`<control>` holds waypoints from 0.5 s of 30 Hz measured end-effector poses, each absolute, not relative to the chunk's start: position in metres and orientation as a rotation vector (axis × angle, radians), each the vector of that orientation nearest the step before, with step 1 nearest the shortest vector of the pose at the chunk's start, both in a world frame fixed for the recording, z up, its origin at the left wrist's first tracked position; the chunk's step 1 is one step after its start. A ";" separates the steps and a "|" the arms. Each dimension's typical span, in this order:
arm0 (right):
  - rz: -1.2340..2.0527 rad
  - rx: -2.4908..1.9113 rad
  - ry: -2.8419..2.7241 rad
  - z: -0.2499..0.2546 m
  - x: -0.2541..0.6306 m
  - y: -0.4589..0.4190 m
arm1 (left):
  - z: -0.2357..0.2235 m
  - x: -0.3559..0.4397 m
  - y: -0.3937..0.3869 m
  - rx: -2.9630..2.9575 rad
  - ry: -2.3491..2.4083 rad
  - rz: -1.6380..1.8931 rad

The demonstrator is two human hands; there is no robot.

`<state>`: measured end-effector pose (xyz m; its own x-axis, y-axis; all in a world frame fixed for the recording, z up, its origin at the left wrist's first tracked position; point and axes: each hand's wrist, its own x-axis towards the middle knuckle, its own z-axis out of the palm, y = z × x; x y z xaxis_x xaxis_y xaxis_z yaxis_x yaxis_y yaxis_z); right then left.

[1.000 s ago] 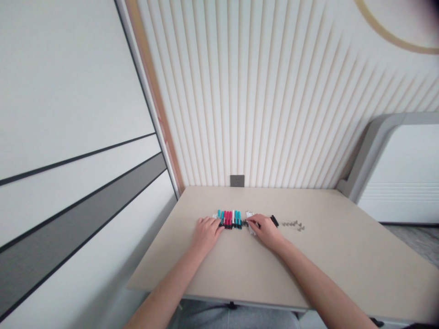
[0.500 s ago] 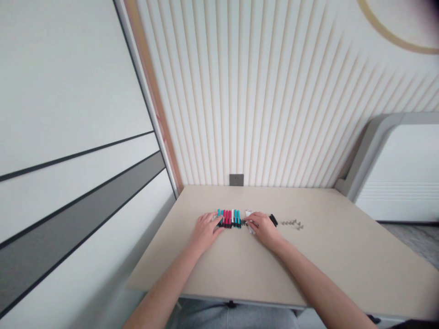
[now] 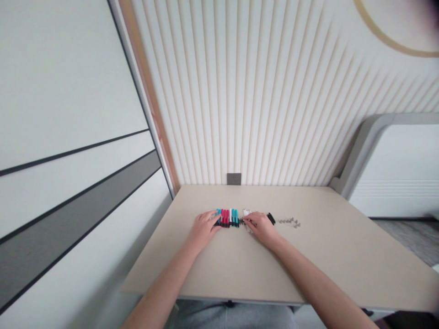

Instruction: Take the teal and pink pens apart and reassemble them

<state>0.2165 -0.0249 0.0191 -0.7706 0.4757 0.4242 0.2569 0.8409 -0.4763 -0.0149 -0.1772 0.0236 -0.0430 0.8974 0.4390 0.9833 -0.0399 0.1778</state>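
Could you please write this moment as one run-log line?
left hand: at left end of coloured tube row | right hand: over white sticks, grip unclear | farther right: black pieces, grey pieces

A beige table (image 3: 274,269) meets a ribbed wall (image 3: 233,91).

With the middle of your view as the centre of the clock, the tabletop (image 3: 267,274) at 6 o'clock looks smooth and matt to you. On it, at 6, you have coloured sticks (image 3: 227,218) that look like smooth plastic. The white sticks (image 3: 247,212) at 5 and the black pieces (image 3: 271,218) between 4 and 5 also seem plastic. At 4, the small grey pieces (image 3: 290,221) have a dull look; you cannot tell if they are metal. At 12, your wall (image 3: 240,91) is ribbed and matt; at 9, the panel (image 3: 68,68) is flat and smooth. Your trousers (image 3: 226,315), low at 6, are soft grey cloth.
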 end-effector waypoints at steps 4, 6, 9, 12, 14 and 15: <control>0.528 -0.565 -2.455 0.018 0.217 -0.025 | 0.024 -0.029 -0.181 -1.927 -2.076 -0.795; 0.515 -0.561 -2.452 0.019 0.218 -0.025 | 0.025 -0.037 -0.184 -1.825 -2.089 -0.894; 0.477 -0.539 -2.459 0.020 0.216 -0.029 | 0.028 -0.037 -0.189 -1.797 -2.043 -0.997; 0.421 -0.477 -2.480 0.023 0.211 -0.039 | 0.031 -0.023 -0.192 -1.994 -1.929 -0.959; 0.381 -0.418 -2.488 0.025 0.206 -0.050 | 0.034 -0.009 -0.192 -2.155 -1.826 -0.860; 0.363 -0.375 -2.495 0.027 0.203 -0.055 | 0.035 -0.003 -0.191 -2.223 -1.784 -0.806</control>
<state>0.2032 -0.0555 0.0267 -0.7896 0.3432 0.5087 0.1842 0.9233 -0.3370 -0.0027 -0.1912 0.0353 0.1337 0.8480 0.5128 0.9454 -0.2643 0.1906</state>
